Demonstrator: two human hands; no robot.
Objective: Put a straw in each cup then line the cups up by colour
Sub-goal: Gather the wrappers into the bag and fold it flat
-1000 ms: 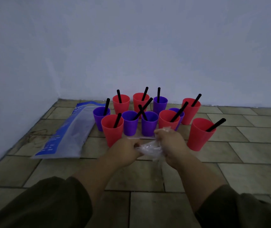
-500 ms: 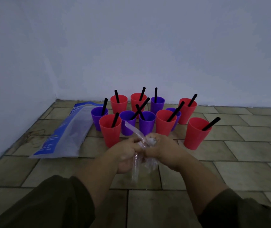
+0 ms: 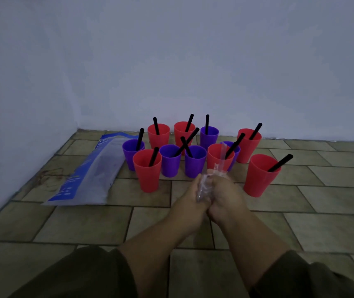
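Observation:
Several red cups and purple cups stand mixed in a cluster on the tiled floor, each with a black straw in it. The nearest are a red cup (image 3: pixel 148 173) at the left front and a red cup (image 3: pixel 259 175) at the right front; a purple cup (image 3: pixel 195 161) stands between them. Just in front of the cluster, my left hand (image 3: pixel 193 198) and my right hand (image 3: pixel 225 194) are pressed together, both closed around a crumpled clear plastic wrapper (image 3: pixel 204 186). A strip of the wrapper sticks up above my fingers.
A large clear and blue plastic bag (image 3: pixel 90 173) lies flat on the floor left of the cups. White walls meet in a corner at the left, close behind the cups. Tiled floor (image 3: pixel 322 211) stretches to the right and towards me.
My hands have drawn closer together and squeezed the clear wrapper into a tighter ball; the loose tail that hung below them is now gathered in.

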